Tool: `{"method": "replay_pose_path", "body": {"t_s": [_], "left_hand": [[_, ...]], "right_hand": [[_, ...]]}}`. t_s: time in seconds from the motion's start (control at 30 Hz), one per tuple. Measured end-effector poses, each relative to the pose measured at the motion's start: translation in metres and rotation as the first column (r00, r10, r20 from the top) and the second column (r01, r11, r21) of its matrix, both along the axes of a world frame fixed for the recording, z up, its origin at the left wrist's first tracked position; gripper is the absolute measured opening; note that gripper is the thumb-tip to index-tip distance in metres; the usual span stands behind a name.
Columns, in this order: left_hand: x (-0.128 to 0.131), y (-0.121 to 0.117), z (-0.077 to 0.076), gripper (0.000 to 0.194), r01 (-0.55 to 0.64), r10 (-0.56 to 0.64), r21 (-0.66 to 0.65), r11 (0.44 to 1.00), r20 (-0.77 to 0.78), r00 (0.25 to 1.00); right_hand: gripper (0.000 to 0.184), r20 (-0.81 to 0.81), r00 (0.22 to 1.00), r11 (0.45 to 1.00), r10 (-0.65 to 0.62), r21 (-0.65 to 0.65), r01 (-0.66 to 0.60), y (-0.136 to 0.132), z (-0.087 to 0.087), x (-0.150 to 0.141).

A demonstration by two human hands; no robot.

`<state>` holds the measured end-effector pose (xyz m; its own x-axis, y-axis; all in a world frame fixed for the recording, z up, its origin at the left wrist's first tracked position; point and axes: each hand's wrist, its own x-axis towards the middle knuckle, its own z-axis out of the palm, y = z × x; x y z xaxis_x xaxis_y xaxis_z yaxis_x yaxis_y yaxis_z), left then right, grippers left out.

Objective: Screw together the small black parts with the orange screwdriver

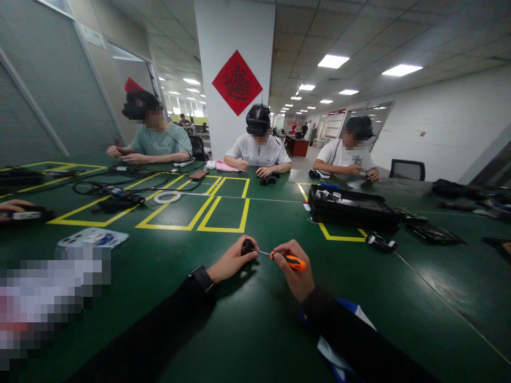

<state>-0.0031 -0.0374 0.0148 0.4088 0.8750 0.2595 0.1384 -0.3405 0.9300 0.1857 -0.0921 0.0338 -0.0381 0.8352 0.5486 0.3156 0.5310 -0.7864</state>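
Observation:
In my left hand (pixel 233 259) is a small black part (pixel 247 246), pinched between thumb and fingers just above the green table. My right hand (pixel 296 266) grips a screwdriver (pixel 294 261) with an orange and black handle. Its thin metal shaft points left, and the tip reaches the black part or lies right beside it; the exact contact is too small to make out. Under my right forearm lies a blue and white packet (pixel 351 307), partly hidden by the sleeve.
A black open case (pixel 351 207) stands right of centre, with a small black device (pixel 380 242) near it. Yellow tape frames (pixel 223 230) mark the green table (pixel 167 319). A phone (pixel 93 238) and cables (pixel 115 190) lie left. Three people sit opposite; another hand (pixel 18 205) shows at left.

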Motion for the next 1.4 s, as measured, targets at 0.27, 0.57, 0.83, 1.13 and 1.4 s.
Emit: {"method": "replay_pose_path", "body": {"t_s": [0.27,0.57,0.83,1.13,1.4], "left_hand": [[0.001,0.000,-0.001,0.022,0.082,-0.079,-0.063,0.995,0.050,0.996],[0.001,-0.001,-0.002,0.024,0.098,-0.090,-0.086,0.992,0.088,0.992],[0.002,-0.002,-0.002,0.022,0.107,-0.097,-0.099,0.989,0.099,0.990],[0.002,-0.001,-0.002,0.026,0.119,-0.105,-0.121,0.986,0.113,0.988],[0.001,-0.001,-0.004,0.027,0.091,-0.081,-0.129,0.988,0.077,0.994]], "right_hand": [[0.006,-0.015,0.989,0.989,0.144,0.015,-0.144,0.001,-0.007,0.001],[0.011,-0.081,0.982,0.975,0.170,-0.131,-0.179,0.001,-0.009,0.000],[0.006,0.006,0.979,0.977,0.204,0.070,-0.203,0.004,-0.007,0.005],[0.012,-0.014,0.980,0.979,0.198,-0.053,-0.198,0.000,-0.004,0.000],[0.002,-0.029,0.978,0.978,0.208,0.021,-0.207,0.003,-0.004,0.002]]}}
